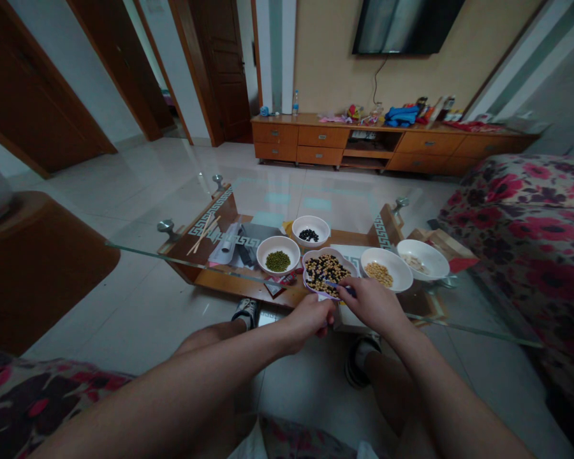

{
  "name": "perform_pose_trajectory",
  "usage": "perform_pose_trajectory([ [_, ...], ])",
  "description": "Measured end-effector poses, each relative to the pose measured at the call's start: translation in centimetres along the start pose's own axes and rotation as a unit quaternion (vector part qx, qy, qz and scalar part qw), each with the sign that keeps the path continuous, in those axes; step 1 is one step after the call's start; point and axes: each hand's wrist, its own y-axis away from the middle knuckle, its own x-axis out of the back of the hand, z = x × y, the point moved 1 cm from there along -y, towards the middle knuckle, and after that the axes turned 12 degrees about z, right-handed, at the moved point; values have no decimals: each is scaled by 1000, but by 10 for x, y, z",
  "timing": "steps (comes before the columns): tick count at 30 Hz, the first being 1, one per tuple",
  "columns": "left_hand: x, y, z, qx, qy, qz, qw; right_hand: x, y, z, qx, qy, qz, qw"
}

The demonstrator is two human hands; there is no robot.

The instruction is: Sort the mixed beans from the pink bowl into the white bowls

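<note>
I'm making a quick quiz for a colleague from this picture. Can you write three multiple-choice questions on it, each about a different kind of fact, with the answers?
1. Which bowl sits immediately to the picture-right of the purple-rimmed bowl?
A. Green beans
B. Pale contents
C. Yellow beans

2. What colour are the beans in the white bowl farthest from the hands?
A. Green
B. Black
C. Yellow

3. How are the left hand and right hand placed?
A. Raised close together at the purple-rimmed bowl
B. Resting on the knees
C. Pressed flat on the floor

Answers:
1. C, since it lies directly beside that bowl.
2. B, since a small dark heap shows inside.
3. A, since both reach its near edge.
</note>
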Motion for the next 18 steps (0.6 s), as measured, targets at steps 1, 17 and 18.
perform_pose_trajectory([
  [1,0,0,0,0,1,-2,1000,0,0,0,0,1,0,1000],
  [17,0,-2,-2,-7,-2,-7,1000,0,0,0,0,-5,-5,1000],
  [18,0,-2,-2,-8,-4,-5,1000,0,0,0,-2,-5,-6,1000],
])
